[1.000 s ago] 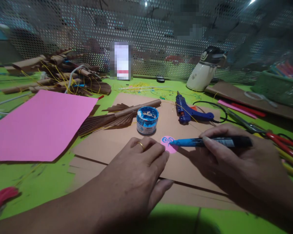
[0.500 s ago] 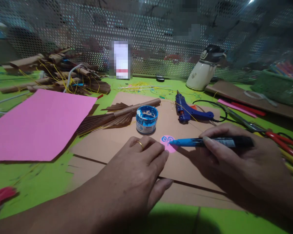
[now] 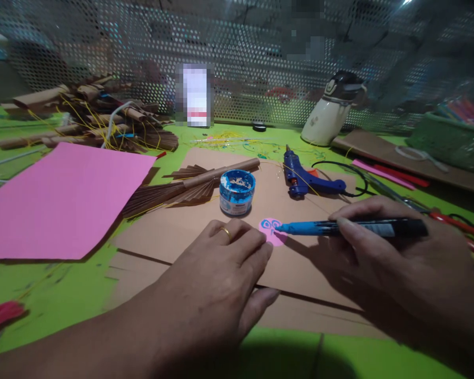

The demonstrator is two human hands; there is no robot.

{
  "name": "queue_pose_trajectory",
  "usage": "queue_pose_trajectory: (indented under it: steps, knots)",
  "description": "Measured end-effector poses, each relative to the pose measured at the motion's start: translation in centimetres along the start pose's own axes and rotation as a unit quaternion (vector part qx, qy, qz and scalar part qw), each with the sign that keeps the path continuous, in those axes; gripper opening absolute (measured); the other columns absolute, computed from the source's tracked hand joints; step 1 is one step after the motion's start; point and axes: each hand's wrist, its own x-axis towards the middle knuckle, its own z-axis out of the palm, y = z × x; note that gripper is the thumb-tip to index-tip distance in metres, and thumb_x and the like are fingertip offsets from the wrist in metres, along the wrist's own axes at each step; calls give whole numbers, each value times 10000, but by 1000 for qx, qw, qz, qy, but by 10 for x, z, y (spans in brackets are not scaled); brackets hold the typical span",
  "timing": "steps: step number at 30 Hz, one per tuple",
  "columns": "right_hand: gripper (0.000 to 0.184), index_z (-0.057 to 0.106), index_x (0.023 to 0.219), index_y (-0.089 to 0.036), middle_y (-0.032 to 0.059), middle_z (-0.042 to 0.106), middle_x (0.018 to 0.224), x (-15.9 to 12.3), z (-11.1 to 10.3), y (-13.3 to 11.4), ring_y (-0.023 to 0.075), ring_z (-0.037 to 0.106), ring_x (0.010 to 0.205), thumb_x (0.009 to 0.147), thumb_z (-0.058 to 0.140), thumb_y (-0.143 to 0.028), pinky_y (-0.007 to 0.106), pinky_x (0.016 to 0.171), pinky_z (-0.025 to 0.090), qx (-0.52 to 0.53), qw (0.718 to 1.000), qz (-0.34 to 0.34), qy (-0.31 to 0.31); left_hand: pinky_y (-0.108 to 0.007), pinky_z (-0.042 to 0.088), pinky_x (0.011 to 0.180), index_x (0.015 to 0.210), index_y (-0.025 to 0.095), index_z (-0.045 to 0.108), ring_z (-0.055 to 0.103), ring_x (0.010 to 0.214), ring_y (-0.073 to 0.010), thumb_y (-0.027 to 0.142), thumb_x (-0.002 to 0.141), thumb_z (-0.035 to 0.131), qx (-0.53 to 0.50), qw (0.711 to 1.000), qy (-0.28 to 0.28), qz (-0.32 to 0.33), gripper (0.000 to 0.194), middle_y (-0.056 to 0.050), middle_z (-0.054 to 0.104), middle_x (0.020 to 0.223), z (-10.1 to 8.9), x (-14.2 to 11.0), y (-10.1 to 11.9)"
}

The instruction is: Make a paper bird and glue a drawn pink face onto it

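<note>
A small pink paper circle point(image 3: 275, 239) lies on brown cardboard point(image 3: 300, 268), with two blue rings like eyes and a small mark drawn on it. My left hand point(image 3: 229, 263), a gold ring on one finger, rests on the cardboard; its fingertips touch the circle's left edge and its thumb is apart. My right hand point(image 3: 391, 247) is closed around a black marker point(image 3: 371, 228) with a blue front end. The marker's tip is at the circle's right part; whether it touches is hard to tell. Behind the circle stands an open blue paint jar point(image 3: 237, 192).
A blue glue gun point(image 3: 308, 176) with a black cable lies beyond the marker. Pink paper point(image 3: 67, 205) and folded brown brooms point(image 3: 181, 184) are at left. Scissors point(image 3: 450, 218) lie partly behind my right hand. A white-and-black bottle point(image 3: 327, 113) and a bright phone-like screen point(image 3: 197, 97) stand behind.
My right hand has shifted slightly right and the marker tip has drawn back a little to the right. My left hand stays in place.
</note>
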Motion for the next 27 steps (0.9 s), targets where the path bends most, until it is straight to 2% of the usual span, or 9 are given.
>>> queue_pose_trajectory:
  steps: [8,13,18,24,27]
  knots:
    - [108,647,760,-236,0,672,628,-2,-2,1,179,625,538,818,654,-327,273,485,482,39,997,26,-67,-466,413,870,1204,116,584,493,1082,-295,382,957,441,10,1000,-3,4,390,-122,616,1188,-1,-1,1]
    - [96,650,757,-245,-15,654,595,-2,-1,5,172,601,513,812,661,-322,265,458,462,29,998,20,-46,-459,412,869,1185,127,590,499,1077,-288,381,956,441,8,1000,3,5,373,-113,619,1182,1,1,0]
    - [122,646,759,-277,-40,663,673,-1,-2,12,148,579,512,796,683,-388,248,447,440,-16,1000,-18,-18,-455,413,863,1169,135,595,499,1079,-287,385,957,442,9,1000,2,3,361,-107,620,1179,0,0,0]
    - [129,636,690,-288,-59,623,559,2,-2,5,141,560,469,797,663,-354,235,421,438,-32,998,-55,-5,-456,411,859,1162,135,598,497,1074,-285,369,955,448,7,1000,7,4,346,-102,623,1171,0,-1,0]
    - [105,645,718,-297,-58,637,568,2,-1,4,133,542,425,805,663,-352,229,376,423,-11,1000,-27,-4,-450,409,863,1163,137,598,496,1078,-284,373,954,450,11,1000,7,3,348,-103,622,1172,1,0,-1]
